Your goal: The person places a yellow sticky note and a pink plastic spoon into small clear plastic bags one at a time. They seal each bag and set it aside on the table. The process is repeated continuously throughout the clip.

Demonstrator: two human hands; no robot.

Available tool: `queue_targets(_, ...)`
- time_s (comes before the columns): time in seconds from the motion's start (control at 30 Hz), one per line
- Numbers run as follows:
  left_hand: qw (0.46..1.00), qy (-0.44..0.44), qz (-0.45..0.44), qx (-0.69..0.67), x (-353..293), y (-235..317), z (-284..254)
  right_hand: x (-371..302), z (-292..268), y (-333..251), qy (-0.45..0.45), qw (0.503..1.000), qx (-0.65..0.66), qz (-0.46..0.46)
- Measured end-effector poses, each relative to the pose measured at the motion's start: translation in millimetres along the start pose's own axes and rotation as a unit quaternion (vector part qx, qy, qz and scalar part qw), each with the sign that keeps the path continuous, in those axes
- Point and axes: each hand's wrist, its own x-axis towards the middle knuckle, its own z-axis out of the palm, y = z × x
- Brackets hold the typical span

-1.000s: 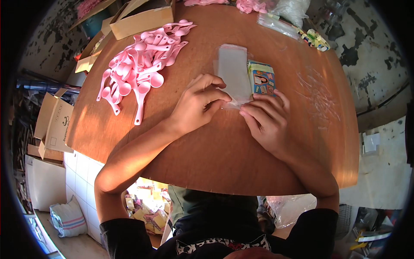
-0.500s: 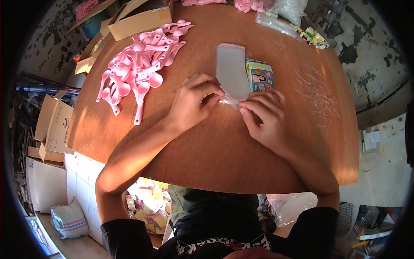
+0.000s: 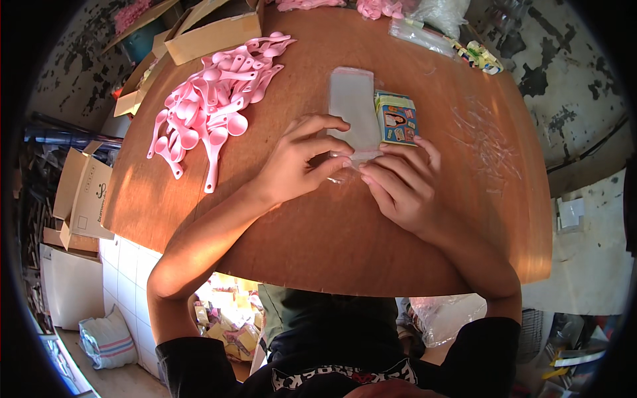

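A stack of clear plastic bags (image 3: 352, 93) lies flat on the brown table in front of me. My left hand (image 3: 306, 158) is at its near left corner, with the thumb and a curled finger close together on clear film and the index finger raised apart. My right hand (image 3: 406, 186) pinches the near edge of the film between thumb and fingers. Its other fingers reach the lower edge of a small stack of colourful printed cards (image 3: 398, 121), just right of the bags. Crumpled film shows below the left fingertips; how many bags are held is unclear.
A heap of pink plastic measuring spoons (image 3: 212, 99) lies on the table (image 3: 318, 245) at left, beside an open cardboard box (image 3: 215, 36). Thin clear plastic strips (image 3: 488, 142) are scattered at right. Clear plastic packs (image 3: 421, 36) and a patterned bundle (image 3: 478, 56) sit at the far right.
My left fingers have spread, with the index lifting away from the thumb. Both hands stay at the bags' near edge, and the film between them looks flatter.
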Motion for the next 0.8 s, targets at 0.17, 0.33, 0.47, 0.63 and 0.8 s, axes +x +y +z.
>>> queue_targets(0.17,0.954,0.062,-0.207,-0.21,-6,3,-1,6,-8,25,-0.035,0.992,-0.018,0.124)
queue_targets(0.33,0.907,0.113,-0.253,-0.318,-4,-1,-11,-6,-13,42,-0.117,0.973,-0.084,0.181)
queue_targets(0.47,0.894,0.138,-0.266,-0.332,-4,-2,-16,-6,-14,51,-0.108,0.97,0.014,0.215)
queue_targets(0.63,0.884,0.158,-0.266,-0.351,-6,1,-20,13,-36,45,-0.003,0.981,0.0,0.193)
queue_targets(0.8,0.903,0.043,-0.312,-0.293,0,21,-19,19,-51,22,0.151,0.938,0.196,0.244)
